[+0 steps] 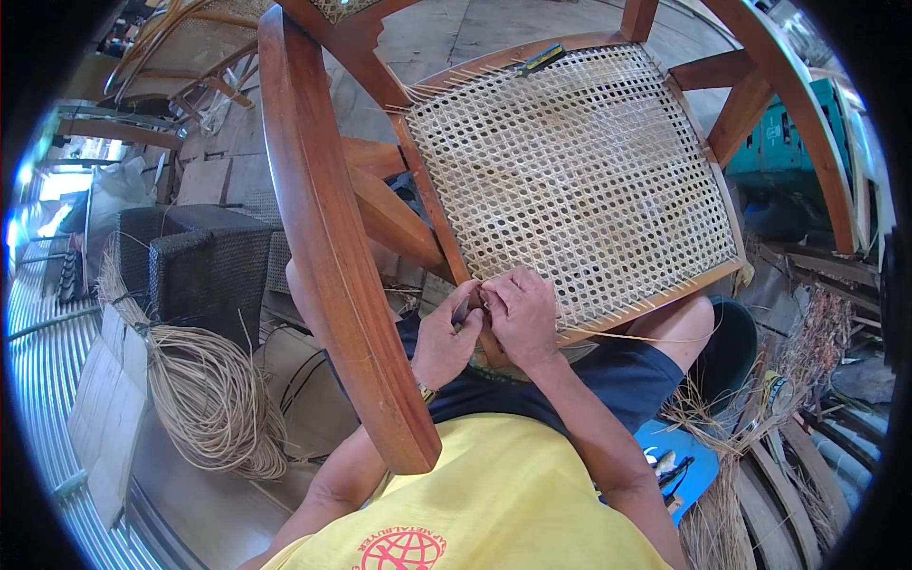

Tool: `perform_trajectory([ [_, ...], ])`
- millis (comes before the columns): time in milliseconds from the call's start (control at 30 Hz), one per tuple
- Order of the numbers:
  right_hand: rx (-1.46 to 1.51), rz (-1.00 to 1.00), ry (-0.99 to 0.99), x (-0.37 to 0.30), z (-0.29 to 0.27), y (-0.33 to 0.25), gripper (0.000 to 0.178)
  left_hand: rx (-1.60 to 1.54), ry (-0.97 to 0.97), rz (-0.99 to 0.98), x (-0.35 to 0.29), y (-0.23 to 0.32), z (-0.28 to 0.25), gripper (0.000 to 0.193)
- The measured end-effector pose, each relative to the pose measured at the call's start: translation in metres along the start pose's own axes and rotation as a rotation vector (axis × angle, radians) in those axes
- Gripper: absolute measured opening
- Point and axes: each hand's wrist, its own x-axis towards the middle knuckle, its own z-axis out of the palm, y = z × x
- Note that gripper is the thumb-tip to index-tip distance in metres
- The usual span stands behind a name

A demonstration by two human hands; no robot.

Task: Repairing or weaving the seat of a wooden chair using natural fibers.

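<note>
Left hand (445,339) obscures a blade (461,310), perhaps.

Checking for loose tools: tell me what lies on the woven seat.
The woven seat has a black-yellow tool at its far edge; the right hand hides the near-left corner.

Chair-caning wkshop, as shown by: cane seat (570,171) w/ blk/yel tool (541,61) laid at far edge, cane coil (217,399), loose strips (712,522) piled.
</note>
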Motion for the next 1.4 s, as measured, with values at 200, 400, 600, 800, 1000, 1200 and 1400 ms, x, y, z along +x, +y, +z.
perform_trajectory([
  [200, -0.03, 0.051, 0.002, 0.003, 0.004, -0.007, 0.007, -0.026, -0.029, 0.028, 0.001, -0.002, -0.002, 0.045],
  [400, -0.074, 0.095, -0.005, 0.008, 0.004, -0.011, 0.01, -0.482, -0.11, -0.198, 0.01, 0.006, -0.016, 0.037],
  [600, -0.068, 0.099, -0.019, 0.01, 0.006, -0.016, 0.011, -0.746, 0.182, -0.351, 0.002, -0.015, -0.016, 0.024],
  [800, -0.114, 0.215, 0.018, 0.022, 0.005, -0.019, 0.011, -0.642, 0.175, -0.325, 0.009, -0.028, 0.008, 0.02],
  [1000, -0.037, 0.298, 0.137, 0.024, 0.03, -0.021, 0.015, -0.608, 0.085, -0.432, 0.022, -0.047, 0.012, 0.037],
  [1200, 0.313, 0.285, 0.113, -0.021, -0.028, -0.01, 0.018, -0.35, 0.007, -0.314, 0.034, -0.06, 0.026, 0.049],
  [1400, 0.21, 0.602, 0.434, -0.17, -0.17, 0.003, 0.022, -0.539, 0.153, -0.351, 0.028, -0.038, 0.051, 0.065],
])
